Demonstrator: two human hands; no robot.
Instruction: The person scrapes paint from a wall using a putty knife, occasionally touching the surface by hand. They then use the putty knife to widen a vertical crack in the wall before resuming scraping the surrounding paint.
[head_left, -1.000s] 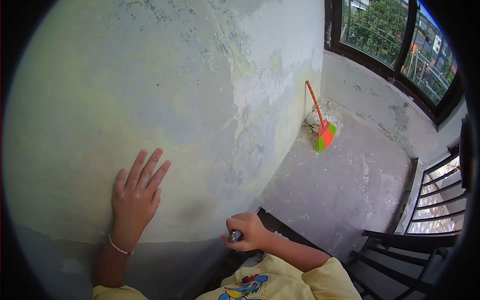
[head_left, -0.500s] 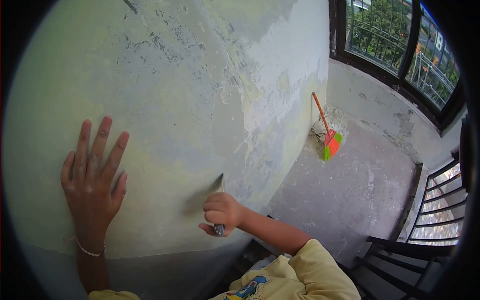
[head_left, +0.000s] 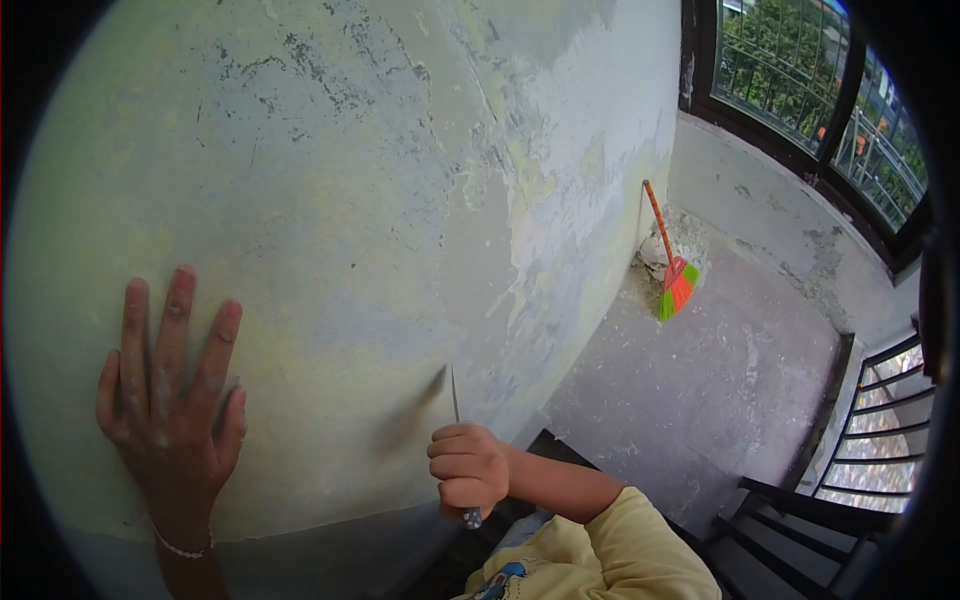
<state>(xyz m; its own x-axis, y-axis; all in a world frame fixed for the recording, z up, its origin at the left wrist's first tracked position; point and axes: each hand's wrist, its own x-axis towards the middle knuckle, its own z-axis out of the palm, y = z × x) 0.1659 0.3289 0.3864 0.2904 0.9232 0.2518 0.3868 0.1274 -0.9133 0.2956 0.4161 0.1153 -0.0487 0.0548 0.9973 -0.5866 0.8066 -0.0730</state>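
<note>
My right hand is closed in a fist around the speckled dark handle of a scraper. Its thin metal blade, seen nearly edge-on, points up along the wall, and a dark shadow lies just left of the tip. My left hand rests flat on that wall farther left, fingers spread and holding nothing; whitish dust marks its skin. Around the hands the wall is pale green and yellowish, with peeled grey and white patches above and to the right.
A broom with orange and green bristles leans in the far corner, near crumbled plaster. Pale flecks dot the grey floor. A dark-framed window is at upper right, a black metal railing at lower right.
Both hands sit lower in view, the left also slightly farther left. The scraper has moved down with my right hand, showing more blade. The view has shifted a little, moving the broom rightward.
</note>
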